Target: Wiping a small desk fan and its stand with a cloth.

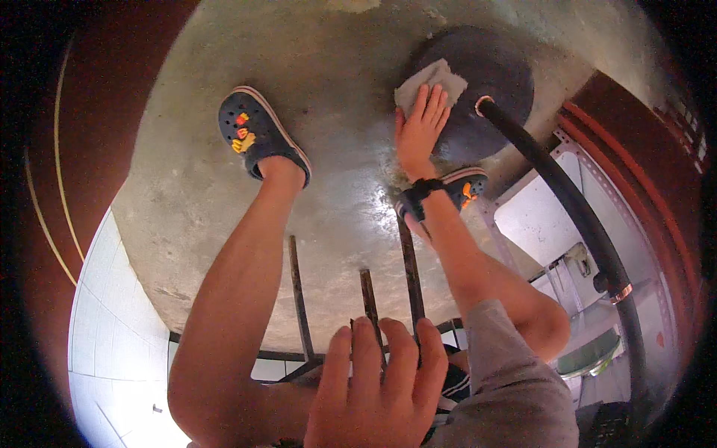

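My right hand point(423, 131) lies almost flat on a folded grey cloth point(434, 74), pressing it against the left part of a round dark pedestal base point(498, 61). A black wristband is on that wrist. From the base a black pole point(552, 159) with copper-coloured rings rises and curves down the right side of the view. My left hand point(378, 386) is close to the camera at the bottom middle, its back up. Its fingers are bent a little and apart, with nothing visible in them; its palm side and thumb are hidden.
My feet wear dark clogs with coloured charms, the left clog point(260, 129) and the right clog point(468, 187) near the base. Thin dark metal legs point(413, 274) stand on the concrete floor point(185, 235) below me. A perforated metal frame point(602, 179) stands at the right.
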Demonstrator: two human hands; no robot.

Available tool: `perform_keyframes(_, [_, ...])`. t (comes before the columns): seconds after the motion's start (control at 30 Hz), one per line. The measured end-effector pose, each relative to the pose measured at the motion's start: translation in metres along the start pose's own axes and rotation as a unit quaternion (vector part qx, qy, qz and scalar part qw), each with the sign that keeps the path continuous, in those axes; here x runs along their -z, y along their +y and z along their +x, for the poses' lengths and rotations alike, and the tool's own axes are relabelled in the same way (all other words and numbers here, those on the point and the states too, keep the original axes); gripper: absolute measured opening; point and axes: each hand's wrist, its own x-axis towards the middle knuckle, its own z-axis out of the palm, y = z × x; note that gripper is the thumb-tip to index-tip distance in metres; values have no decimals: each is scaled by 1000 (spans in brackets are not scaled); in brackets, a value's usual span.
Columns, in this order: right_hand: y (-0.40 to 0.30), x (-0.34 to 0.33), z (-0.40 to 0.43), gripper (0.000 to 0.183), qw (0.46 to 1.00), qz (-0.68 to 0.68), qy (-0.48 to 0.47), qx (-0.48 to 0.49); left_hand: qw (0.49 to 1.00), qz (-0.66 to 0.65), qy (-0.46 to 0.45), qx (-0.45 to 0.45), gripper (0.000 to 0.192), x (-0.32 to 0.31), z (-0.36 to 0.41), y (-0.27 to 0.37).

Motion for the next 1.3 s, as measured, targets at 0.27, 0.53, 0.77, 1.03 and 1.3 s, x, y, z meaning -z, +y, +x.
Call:
perform_keyframes(0.27, [-11,7,112,70,995,-62,14,75,1000,-4,8,11,24,3,-5,-4])
perform_keyframes(0.53, [28,11,-18,56,971,-102,-71,204,1000,-17,17,9,24,6,-8,-2])
perform_keyframes(0.77, [28,34,18,55,959,-41,-131,247,996,-17,-88,-18,25,37,-4,-6])
perform_keyframes(1.03, [32,35,179,45,966,-184,-135,120,996,-51,-67,-24,32,29,-5,-13])
perform_keyframes(1.3, [128,56,218,46,955,-160,-213,-127,995,-61,-79,8,24,37,-12,-15])
